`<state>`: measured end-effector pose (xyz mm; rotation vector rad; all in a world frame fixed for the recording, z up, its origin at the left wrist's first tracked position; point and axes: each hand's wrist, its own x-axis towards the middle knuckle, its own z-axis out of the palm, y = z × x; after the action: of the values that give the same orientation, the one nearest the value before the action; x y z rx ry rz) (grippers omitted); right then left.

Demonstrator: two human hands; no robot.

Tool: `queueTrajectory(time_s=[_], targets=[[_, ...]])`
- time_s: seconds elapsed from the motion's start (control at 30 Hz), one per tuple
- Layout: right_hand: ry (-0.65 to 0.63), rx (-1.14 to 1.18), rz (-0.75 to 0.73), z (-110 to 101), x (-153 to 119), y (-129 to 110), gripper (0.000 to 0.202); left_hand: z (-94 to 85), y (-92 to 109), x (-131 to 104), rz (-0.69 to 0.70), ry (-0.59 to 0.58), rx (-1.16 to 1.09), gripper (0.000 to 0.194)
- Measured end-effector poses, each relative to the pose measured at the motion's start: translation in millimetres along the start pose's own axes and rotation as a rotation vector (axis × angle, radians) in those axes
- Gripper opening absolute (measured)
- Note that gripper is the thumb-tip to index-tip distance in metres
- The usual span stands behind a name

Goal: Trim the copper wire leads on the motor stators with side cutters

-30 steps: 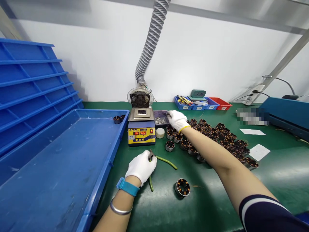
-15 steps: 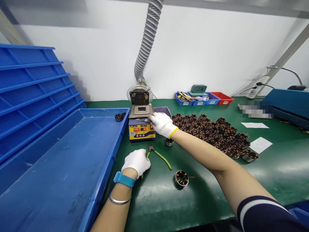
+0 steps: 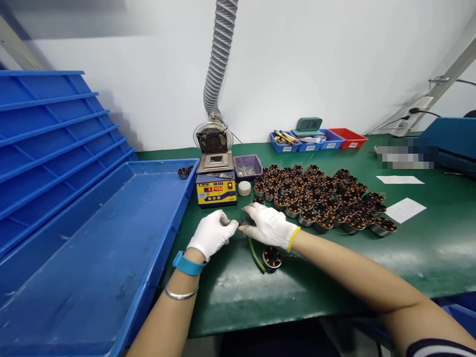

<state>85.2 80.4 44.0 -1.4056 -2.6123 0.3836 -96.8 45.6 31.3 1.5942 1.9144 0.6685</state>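
Observation:
My left hand (image 3: 212,233), in a white glove, has its fingers curled in and the thumb against them. Whatever it may pinch is too small to make out. Close by on its right, my gloved right hand (image 3: 268,224) reaches over the bench with thumb and forefinger apart. Below that hand shows a green handle of the pliers (image 3: 256,256); their head is mostly hidden. One wire-wound motor stator (image 3: 272,258) sits beside the handle, just under my right wrist. Another stator (image 3: 258,201) stands beyond the right fingertips.
Behind my hands stands a yellow-and-blue solder pot (image 3: 217,194) with a metal blade (image 3: 220,175) lying on it. Beside it are a round pale tin (image 3: 244,188) and a purple bin (image 3: 248,166). Many stators (image 3: 307,218) crowd the right. A large blue tray (image 3: 92,238) lies left.
My right hand has left the blade at the solder pot and come down towards my left hand, over the pliers. The pliers and nearby stator now lie closer together. The view has shifted slightly.

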Motion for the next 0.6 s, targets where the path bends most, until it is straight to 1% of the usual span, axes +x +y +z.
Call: queueTrajectory(time_s=[0.07,0.13,0.2,0.3,0.4,0.5,0.6], targets=[[-0.049,-0.040,-0.002,2,0,1,0.049,6.1,-2,3,-0.023,-0.071,0.052,0.036],[-0.047,-0.037,-0.005,0,-2,7,0.045,13.0,-1,5,-0.019,-0.111,0.115,0.043],[-0.034,-0.031,0.009,-4,-8,15,0.046,20.1,5,3,0.009,-0.126,0.186,0.045],[-0.034,0.008,0.051,-10,-22,30,0.046,30.8,18,1,0.031,-0.138,0.290,0.040],[-0.031,0.131,0.089,-10,-39,43,0.044,40.1,28,3,0.013,-0.138,0.360,0.024],[0.038,0.311,0.081,-1,-50,52,0.041,45.6,29,9,-0.019,-0.107,0.387,0.009],[0.211,0.507,0.058,14,-53,62,0.037,45.1,22,11,-0.030,-0.041,0.358,0.008]])
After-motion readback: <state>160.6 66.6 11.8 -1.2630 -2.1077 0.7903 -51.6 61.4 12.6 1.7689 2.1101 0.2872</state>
